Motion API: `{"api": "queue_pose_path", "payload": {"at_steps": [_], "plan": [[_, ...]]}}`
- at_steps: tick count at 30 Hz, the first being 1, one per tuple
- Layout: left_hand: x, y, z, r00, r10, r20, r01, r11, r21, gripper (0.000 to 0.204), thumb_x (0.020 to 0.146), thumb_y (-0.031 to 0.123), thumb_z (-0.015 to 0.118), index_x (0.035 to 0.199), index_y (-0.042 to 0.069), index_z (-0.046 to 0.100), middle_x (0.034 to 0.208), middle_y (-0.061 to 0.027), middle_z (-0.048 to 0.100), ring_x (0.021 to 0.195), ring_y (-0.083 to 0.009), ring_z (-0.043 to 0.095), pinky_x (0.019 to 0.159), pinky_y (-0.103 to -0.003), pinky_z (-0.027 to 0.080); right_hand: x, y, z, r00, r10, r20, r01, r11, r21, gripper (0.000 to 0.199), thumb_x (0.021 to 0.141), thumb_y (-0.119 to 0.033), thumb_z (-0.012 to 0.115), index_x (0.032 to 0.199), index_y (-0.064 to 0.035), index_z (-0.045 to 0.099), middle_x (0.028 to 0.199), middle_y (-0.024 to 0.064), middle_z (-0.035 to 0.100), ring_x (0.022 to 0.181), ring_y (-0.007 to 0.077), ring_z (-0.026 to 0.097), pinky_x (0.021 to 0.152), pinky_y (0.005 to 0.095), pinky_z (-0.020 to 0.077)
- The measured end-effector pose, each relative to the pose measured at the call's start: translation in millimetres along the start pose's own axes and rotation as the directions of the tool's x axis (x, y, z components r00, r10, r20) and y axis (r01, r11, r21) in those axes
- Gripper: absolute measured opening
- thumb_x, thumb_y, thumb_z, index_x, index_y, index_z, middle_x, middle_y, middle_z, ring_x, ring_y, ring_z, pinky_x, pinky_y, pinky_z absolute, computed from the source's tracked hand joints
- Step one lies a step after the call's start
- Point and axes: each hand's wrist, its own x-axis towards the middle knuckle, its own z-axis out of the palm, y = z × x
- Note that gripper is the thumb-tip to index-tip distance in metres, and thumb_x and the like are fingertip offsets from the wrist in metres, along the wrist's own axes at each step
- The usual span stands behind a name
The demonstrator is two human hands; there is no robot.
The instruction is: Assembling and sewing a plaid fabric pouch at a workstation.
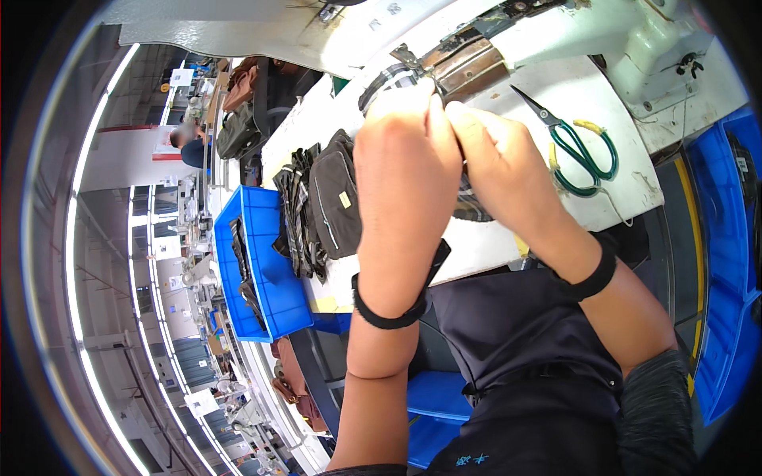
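The left hand [406, 151] and the right hand [496, 155] meet side by side over the white bench [476, 247], close to a worn brown metal plate [467, 67] on a pale machine [647, 59]. Both have their fingers curled in, with the fingertips hidden, so I cannot tell exactly what either one pinches. A plaid strip [387, 79] shows just beyond the left hand's knuckles, and a patch of plaid cloth [472, 208] shows below, between the wrists; whether they are one piece is unclear. Right of the right hand, scissors [553, 121] with green handles lie on the bench with their blades together, yellow wrapping on the grips. To the left of the left forearm lies a dark zipped piece [327, 190] with a small yellow tag, beside a bundle of plaid cloth [298, 206]. A blue bin [278, 297] stands further left, dark pieces inside it
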Motion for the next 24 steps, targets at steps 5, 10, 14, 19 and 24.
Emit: {"api": "queue_pose_path", "payload": {"at_steps": [5, 10, 14, 19, 24], "plan": [[-1.6, -18.4, -8.6, 0.985, -0.108, 0.137, 0.137, 0.965, -0.222, 0.021, 0.094, 0.006, 0.063, 0.107, -0.006, 0.075, 0.091, -0.0243, 0.072, 0.076, -0.0375, 0.070, 0.070, -0.042, 0.054, -11.5, 12.0, 10.8, 0.959, -0.256, -0.119, 0.195, 0.906, -0.374, 0.020, 0.102, -0.022, 0.063, 0.101, -0.0021, 0.062, 0.082, 0.0183, 0.069, 0.079, 0.0364, 0.070, 0.069, 0.0435, 0.0559], [-4.2, -57.8, 2.6, 0.989, -0.114, -0.090, 0.095, 0.977, -0.192, 0.050, 0.095, 0.023, 0.074, 0.137, -0.002, 0.063, 0.123, -0.0204, 0.068, 0.109, -0.0267, 0.068, 0.095, -0.036, 0.053, -14.1, 27.8, 14.6, 0.918, -0.379, -0.113, 0.301, 0.855, -0.421, 0.016, 0.103, -0.016, 0.063, 0.097, -0.0022, 0.057, 0.075, 0.0179, 0.065, 0.065, 0.0337, 0.065, 0.058, 0.0430, 0.0520], [-20.0, -96.6, 20.3, 0.892, -0.390, 0.229, 0.448, 0.694, -0.564, 0.075, 0.099, 0.035, 0.074, 0.148, -0.012, 0.044, 0.138, -0.0215, 0.062, 0.124, -0.0260, 0.061, 0.110, -0.036, 0.046, -19.8, 21.1, 18.7, 0.991, -0.039, -0.129, 0.041, 0.999, 0.012, 0.022, 0.104, -0.013, 0.062, 0.087, -0.0001, 0.055, 0.063, 0.0147, 0.054, 0.054, 0.0196, 0.049, 0.054, 0.0348, 0.0454], [-52.4, -79.3, 8.6, 0.798, -0.356, 0.487, 0.573, 0.193, -0.797, 0.045, 0.106, 0.020, 0.064, 0.143, -0.004, 0.054, 0.132, -0.0105, 0.067, 0.116, -0.0139, 0.064, 0.103, -0.030, 0.050, -19.6, 4.8, 11.3, 0.993, 0.011, -0.118, -0.014, 0.999, -0.029, 0.023, 0.104, -0.012, 0.062, 0.084, 0.0002, 0.056, 0.060, 0.0064, 0.046, 0.056, 0.0099, 0.038, 0.051, 0.0307, 0.0384], [-98.1, -49.3, -7.1, 0.786, -0.429, 0.445, 0.579, 0.256, -0.774, 0.043, 0.106, 0.014, 0.063, 0.143, -0.006, 0.053, 0.133, -0.0111, 0.065, 0.119, -0.0142, 0.061, 0.104, -0.029, 0.048, -21.2, -2.6, 6.3, 0.992, 0.096, -0.078, -0.085, 0.987, 0.133, 0.023, 0.104, -0.010, 0.064, 0.083, -0.0009, 0.058, 0.062, -0.0084, 0.040, 0.060, -0.0001, 0.032, 0.050, 0.0250, 0.0279]]}}
